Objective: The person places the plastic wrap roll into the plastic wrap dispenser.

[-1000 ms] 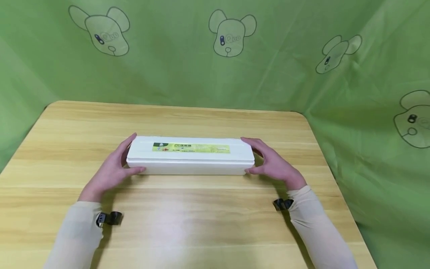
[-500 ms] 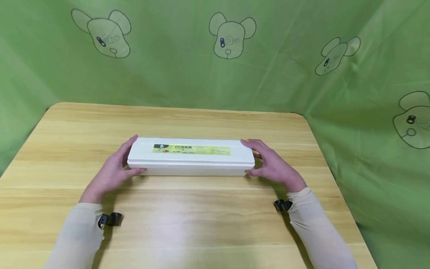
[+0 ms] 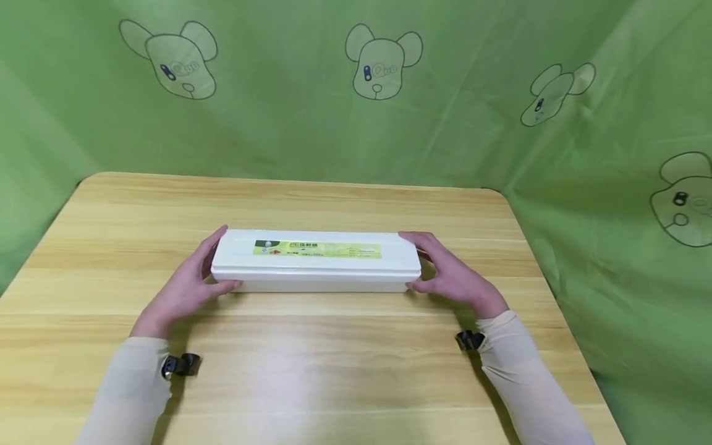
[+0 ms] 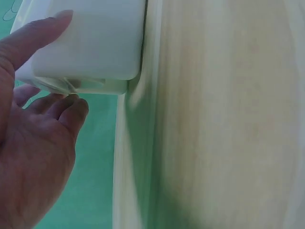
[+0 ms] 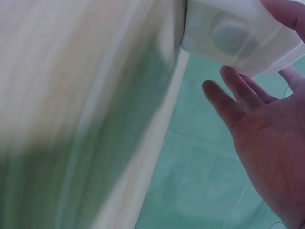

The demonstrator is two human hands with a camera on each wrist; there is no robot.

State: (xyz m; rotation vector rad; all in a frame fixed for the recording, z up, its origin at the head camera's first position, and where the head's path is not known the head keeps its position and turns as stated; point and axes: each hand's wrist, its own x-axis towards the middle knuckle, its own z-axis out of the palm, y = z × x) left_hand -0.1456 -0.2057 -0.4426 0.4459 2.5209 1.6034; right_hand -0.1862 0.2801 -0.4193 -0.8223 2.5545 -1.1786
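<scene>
A long white cling film box (image 3: 316, 285) with a yellow-green label on its lid lies on the wooden table in the head view, its lid down. At its left end my left hand (image 3: 186, 287) grips it, thumb on the front face and fingers round toward the back corner. My right hand (image 3: 453, 272) holds the right end the same way. The left wrist view shows the thumb (image 4: 40, 36) pressed on the white box wall (image 4: 95, 43). In the right wrist view, fingertips (image 5: 228, 71) reach the box end (image 5: 205, 33), which has a round recess.
The wooden table (image 3: 334, 371) has rounded back corners and runs out beyond both hands. Green fabric (image 3: 278, 123) with printed mouse heads hangs behind it and along the sides. A black wrist camera (image 3: 183, 364) sits on the left sleeve, another camera (image 3: 469, 340) on the right.
The head view has tilted up a little, so everything sits slightly lower in it. Both hands keep their hold on the cling film box, which stays in place.
</scene>
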